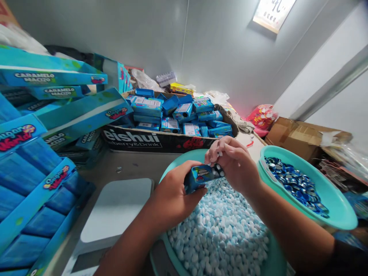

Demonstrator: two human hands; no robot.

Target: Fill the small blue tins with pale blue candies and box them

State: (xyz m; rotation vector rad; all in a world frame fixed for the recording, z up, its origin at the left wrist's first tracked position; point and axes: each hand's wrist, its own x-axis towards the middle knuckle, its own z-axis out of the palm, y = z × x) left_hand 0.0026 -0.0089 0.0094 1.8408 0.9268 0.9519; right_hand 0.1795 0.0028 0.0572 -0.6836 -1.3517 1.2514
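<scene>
My left hand (174, 184) is wrapped round a small blue candy tin (202, 173) labelled "Caramelo Macizo", tipped on its side. White candies show at the tin's open end, which points right. Close by that opening, my right hand (237, 159) has its fingers curled in, with a few small white candies (220, 154) at the fingertips. Both hands are above a turquoise basin (188, 156) heaped with white and pale blue candies (221, 226). The tin's far side and part of the right fingers are hidden.
A white scale (117, 207) stands left of the basin. Behind it, a cardboard box (132, 140) is full of blue tins (184, 111). Display cartons (54, 180) are stacked at left. On the right, a second turquoise basin (342, 214) holds blue and silver lids (296, 184).
</scene>
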